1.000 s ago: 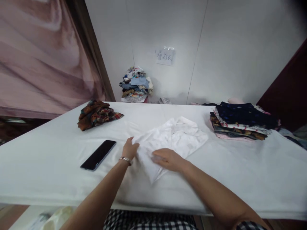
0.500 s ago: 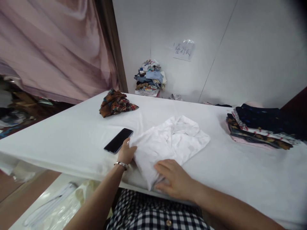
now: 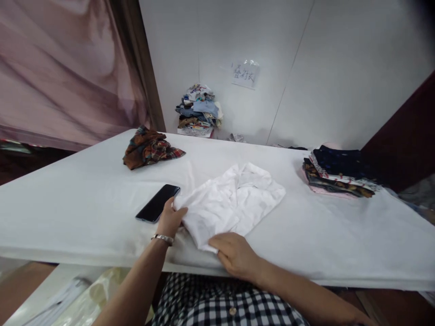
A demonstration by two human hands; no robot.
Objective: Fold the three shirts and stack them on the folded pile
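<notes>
A white shirt [image 3: 231, 199] lies partly folded on the white-covered table, its collar at the far side. With a bracelet on its wrist, my left hand [image 3: 170, 218] grips the shirt's left edge between thumb and fingers. My right hand [image 3: 236, 254] is closed on the near lower corner of the shirt, close to the table's front edge. Just left of my left hand, a black phone [image 3: 158, 203] rests flat on the cloth.
A crumpled plaid shirt [image 3: 149, 148] sits at the far left of the table [image 3: 78, 199]. Folded clothes [image 3: 340, 174] are stacked on the right. Behind the table, a heap of garments [image 3: 200, 111] stands against the wall, under a handwritten sign [image 3: 246, 74]. A pink curtain [image 3: 61, 68] hangs at left.
The shirt's near corner, hanging toward the table edge before, is now drawn up and gripped by my right hand, whose fingers have closed. The view has turned slightly right.
</notes>
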